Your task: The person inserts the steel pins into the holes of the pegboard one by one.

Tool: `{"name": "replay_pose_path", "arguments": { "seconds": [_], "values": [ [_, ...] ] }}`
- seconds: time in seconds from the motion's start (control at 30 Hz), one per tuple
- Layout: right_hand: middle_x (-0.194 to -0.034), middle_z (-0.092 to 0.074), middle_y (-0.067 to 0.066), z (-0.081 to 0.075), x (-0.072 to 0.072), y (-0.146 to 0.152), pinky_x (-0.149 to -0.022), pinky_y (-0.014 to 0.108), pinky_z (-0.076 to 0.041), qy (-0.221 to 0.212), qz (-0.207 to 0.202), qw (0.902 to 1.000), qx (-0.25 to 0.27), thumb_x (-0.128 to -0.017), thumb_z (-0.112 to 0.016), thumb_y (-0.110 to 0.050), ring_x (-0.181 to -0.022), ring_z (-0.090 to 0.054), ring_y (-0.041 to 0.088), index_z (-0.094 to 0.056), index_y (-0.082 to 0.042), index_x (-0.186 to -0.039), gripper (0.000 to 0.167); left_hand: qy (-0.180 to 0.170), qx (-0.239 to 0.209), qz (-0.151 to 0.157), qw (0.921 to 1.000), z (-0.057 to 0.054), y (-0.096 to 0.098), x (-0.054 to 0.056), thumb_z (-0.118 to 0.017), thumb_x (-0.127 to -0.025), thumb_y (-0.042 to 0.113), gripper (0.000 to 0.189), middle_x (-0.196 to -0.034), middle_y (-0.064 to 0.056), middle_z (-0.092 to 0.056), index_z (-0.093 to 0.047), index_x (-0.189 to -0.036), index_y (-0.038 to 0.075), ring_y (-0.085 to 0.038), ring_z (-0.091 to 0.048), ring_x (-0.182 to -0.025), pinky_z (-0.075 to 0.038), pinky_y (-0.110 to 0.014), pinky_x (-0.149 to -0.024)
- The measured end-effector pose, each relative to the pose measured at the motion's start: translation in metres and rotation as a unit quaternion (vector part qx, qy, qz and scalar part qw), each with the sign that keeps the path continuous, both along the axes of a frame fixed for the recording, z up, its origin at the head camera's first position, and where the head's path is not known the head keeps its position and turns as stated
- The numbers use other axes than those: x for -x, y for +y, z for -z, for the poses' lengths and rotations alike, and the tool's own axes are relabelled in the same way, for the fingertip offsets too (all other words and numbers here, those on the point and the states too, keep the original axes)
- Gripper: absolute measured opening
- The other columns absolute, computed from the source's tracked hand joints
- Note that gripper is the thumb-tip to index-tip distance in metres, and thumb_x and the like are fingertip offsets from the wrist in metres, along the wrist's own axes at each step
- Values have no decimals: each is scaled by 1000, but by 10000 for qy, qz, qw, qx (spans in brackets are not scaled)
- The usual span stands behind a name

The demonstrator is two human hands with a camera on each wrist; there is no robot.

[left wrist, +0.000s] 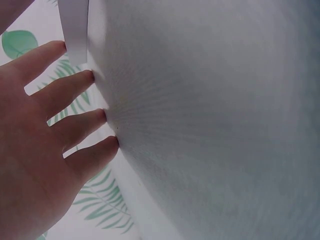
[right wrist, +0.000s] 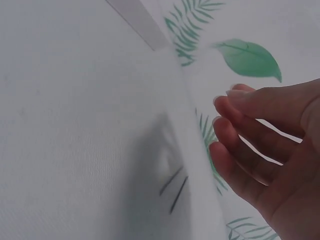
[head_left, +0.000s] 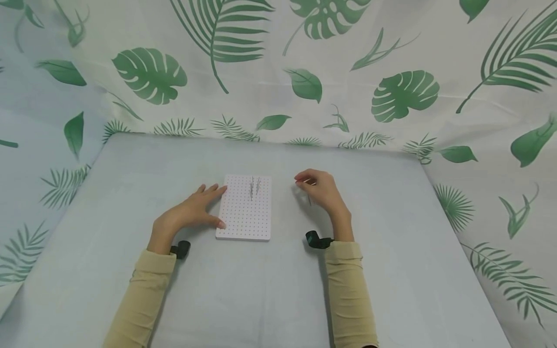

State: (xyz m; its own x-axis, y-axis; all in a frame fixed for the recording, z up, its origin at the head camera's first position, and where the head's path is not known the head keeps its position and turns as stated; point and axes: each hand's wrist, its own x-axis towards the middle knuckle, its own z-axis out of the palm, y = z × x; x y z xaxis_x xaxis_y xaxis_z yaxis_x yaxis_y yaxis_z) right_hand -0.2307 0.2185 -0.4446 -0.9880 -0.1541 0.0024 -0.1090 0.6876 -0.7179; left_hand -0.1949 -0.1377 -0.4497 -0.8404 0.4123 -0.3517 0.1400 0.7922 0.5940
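Observation:
A white pegboard (head_left: 245, 217) with rows of small holes lies on the table. Several thin dark metal pins (head_left: 251, 189) stand in two rows near its far end. My left hand (head_left: 191, 210) is spread at the board's left edge, thumb and index finger touching it; the other fingertips (left wrist: 112, 141) rest against the table. To the right of the board, my right hand (head_left: 321, 191) hovers with thumb and index fingertips together. Whether a pin sits between them cannot be made out. Below that hand, two dark pins (right wrist: 179, 195) lie on the table.
A pale cloth covers the table (head_left: 391, 270). Behind it and at the sides hangs a white leaf-print backdrop (head_left: 261, 96). A small black camera (head_left: 317, 240) is strapped to my right wrist, and another black camera (head_left: 182, 249) to the left.

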Motion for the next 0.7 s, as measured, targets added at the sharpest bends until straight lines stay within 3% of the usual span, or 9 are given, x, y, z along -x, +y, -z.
{"name": "replay_pose_path", "arguments": {
  "seconds": [0.7],
  "values": [
    [-119,-73,12,5,-3,34,-87,43,-53,-452,171,9988,-106,-97,-69,-15,-110,-66,31,-73,-7,-119,23,-7,14,11,10000,0,0,0,-86,-82,36,106,-172,-20,-12,-24,-165,12,-50,3,-157,-8,-72,-122]
  ]
}}
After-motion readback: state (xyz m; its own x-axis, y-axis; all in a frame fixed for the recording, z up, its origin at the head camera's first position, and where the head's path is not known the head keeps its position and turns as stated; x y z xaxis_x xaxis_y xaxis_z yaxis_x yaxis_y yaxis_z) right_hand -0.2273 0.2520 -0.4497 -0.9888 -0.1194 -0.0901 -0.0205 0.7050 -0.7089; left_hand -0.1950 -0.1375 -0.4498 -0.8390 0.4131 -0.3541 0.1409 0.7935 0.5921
